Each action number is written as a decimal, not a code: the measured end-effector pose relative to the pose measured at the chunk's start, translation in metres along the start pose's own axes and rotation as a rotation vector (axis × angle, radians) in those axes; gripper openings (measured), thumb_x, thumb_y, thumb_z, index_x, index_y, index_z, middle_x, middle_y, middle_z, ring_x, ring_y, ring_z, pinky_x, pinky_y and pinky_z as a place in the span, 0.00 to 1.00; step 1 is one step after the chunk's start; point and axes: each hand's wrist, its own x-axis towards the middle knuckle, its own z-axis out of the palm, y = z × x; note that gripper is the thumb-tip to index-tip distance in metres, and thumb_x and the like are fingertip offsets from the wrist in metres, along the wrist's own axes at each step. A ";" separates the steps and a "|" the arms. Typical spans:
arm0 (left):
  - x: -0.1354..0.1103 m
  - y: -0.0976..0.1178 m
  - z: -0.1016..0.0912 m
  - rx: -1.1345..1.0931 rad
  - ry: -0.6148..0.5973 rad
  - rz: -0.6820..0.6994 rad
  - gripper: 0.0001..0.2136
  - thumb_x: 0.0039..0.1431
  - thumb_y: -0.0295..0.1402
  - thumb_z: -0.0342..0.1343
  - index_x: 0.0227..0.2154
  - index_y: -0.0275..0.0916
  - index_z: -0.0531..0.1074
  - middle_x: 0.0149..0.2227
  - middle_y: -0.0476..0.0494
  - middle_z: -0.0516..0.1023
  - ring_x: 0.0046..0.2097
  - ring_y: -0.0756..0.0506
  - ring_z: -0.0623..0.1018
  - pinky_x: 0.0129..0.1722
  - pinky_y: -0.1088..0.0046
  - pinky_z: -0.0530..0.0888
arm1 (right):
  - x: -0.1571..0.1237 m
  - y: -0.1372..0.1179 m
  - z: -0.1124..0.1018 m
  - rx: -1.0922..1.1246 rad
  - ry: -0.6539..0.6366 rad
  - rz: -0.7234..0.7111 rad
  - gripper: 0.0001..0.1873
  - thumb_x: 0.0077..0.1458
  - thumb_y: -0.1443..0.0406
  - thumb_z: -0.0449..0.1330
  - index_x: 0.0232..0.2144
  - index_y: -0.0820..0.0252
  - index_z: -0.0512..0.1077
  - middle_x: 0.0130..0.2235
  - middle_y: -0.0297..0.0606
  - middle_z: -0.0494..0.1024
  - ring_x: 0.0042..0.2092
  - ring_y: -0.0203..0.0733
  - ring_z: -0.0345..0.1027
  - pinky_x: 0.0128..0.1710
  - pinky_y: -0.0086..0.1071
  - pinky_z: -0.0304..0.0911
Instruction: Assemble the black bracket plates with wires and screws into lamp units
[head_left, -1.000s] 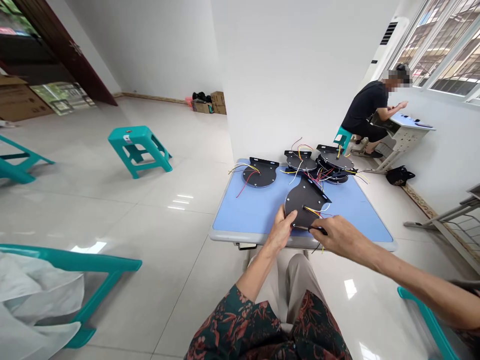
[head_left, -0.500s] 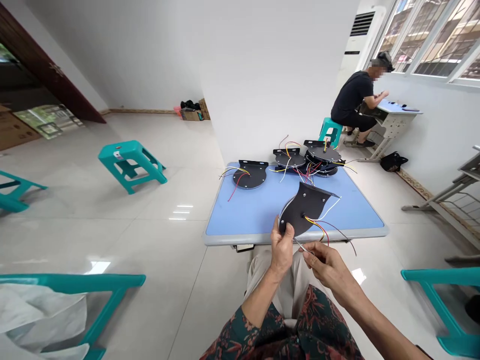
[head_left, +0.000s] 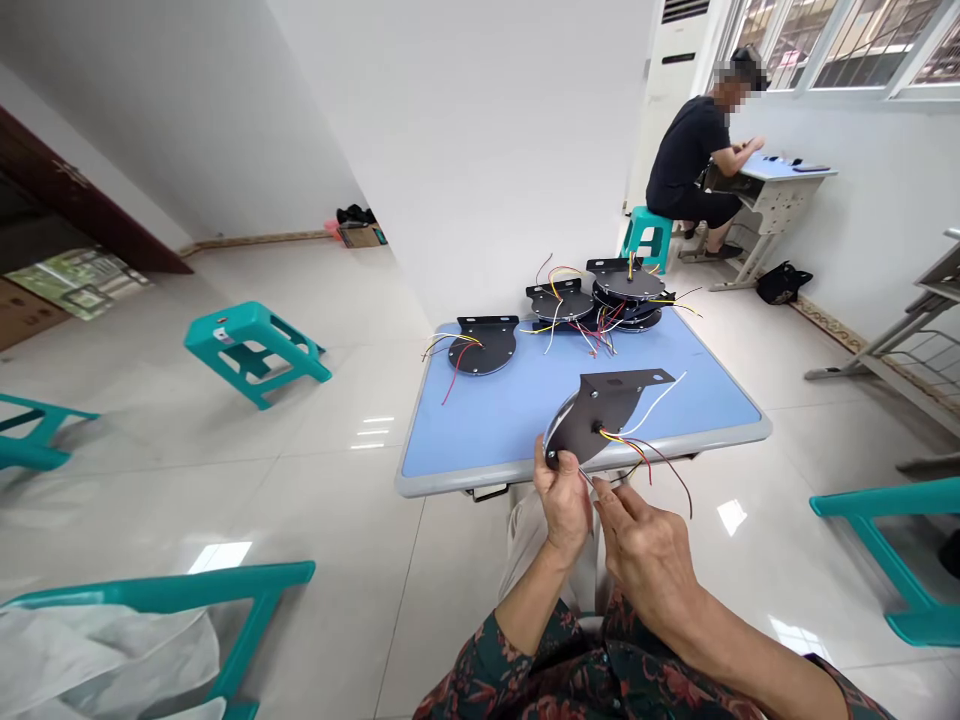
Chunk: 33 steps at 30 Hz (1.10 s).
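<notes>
My left hand (head_left: 564, 503) is closed on the lower left edge of a black wired disc unit (head_left: 576, 428), thumb on its face, and holds it tilted above the table's near edge. White, yellow, red and dark wires come out of the unit's middle, and a slotted flange tops it. My right hand (head_left: 643, 545) pinches a thin silver metal tool (head_left: 586, 477), whose tip meets the unit's lower rim beside my left thumb. Its exact kind is hidden by the fingers.
A similar disc unit (head_left: 482, 350) lies at the back left of the blue table (head_left: 480, 430). Several more (head_left: 634, 283) are stacked at the back right with loose wires. Green stools (head_left: 255, 345) stand around. A person (head_left: 694, 150) sits at another desk.
The disc unit has turned so its flange lies more level, and sits slightly lower and left in view. My right hand has rolled over, its back now facing up. The view has shifted.
</notes>
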 end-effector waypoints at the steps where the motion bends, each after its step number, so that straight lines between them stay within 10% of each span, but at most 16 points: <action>1: 0.000 0.001 0.000 0.012 0.019 -0.001 0.29 0.56 0.54 0.62 0.55 0.46 0.68 0.47 0.42 0.81 0.55 0.41 0.78 0.56 0.65 0.73 | 0.000 -0.001 0.000 -0.058 0.016 -0.031 0.21 0.58 0.77 0.51 0.48 0.66 0.77 0.30 0.40 0.80 0.23 0.37 0.69 0.21 0.32 0.52; 16: 0.003 0.004 0.006 -0.069 0.063 -0.057 0.23 0.61 0.52 0.61 0.54 0.46 0.72 0.53 0.43 0.81 0.60 0.42 0.75 0.60 0.64 0.72 | 0.007 0.012 0.001 -0.026 -0.133 -0.005 0.12 0.58 0.72 0.55 0.38 0.59 0.78 0.27 0.37 0.79 0.22 0.38 0.71 0.22 0.32 0.50; 23: 0.007 0.013 0.007 -0.114 0.033 -0.074 0.25 0.59 0.46 0.65 0.58 0.49 0.70 0.56 0.45 0.79 0.61 0.42 0.75 0.61 0.63 0.72 | 0.009 0.021 -0.019 0.280 0.045 0.004 0.15 0.66 0.70 0.49 0.48 0.58 0.73 0.33 0.38 0.82 0.27 0.39 0.75 0.25 0.30 0.62; 30: 0.008 0.015 0.000 0.054 -0.047 -0.002 0.23 0.57 0.44 0.67 0.54 0.44 0.74 0.49 0.44 0.82 0.59 0.43 0.76 0.63 0.66 0.70 | 0.056 0.078 -0.054 0.303 0.353 0.234 0.10 0.63 0.57 0.59 0.34 0.55 0.72 0.29 0.36 0.79 0.27 0.40 0.71 0.31 0.32 0.65; 33: 0.003 0.016 0.000 0.093 -0.063 -0.014 0.20 0.57 0.44 0.67 0.50 0.42 0.76 0.50 0.44 0.82 0.56 0.42 0.78 0.59 0.66 0.72 | 0.085 0.109 -0.044 0.291 0.243 0.256 0.18 0.62 0.50 0.57 0.33 0.56 0.76 0.30 0.39 0.79 0.29 0.42 0.71 0.32 0.34 0.64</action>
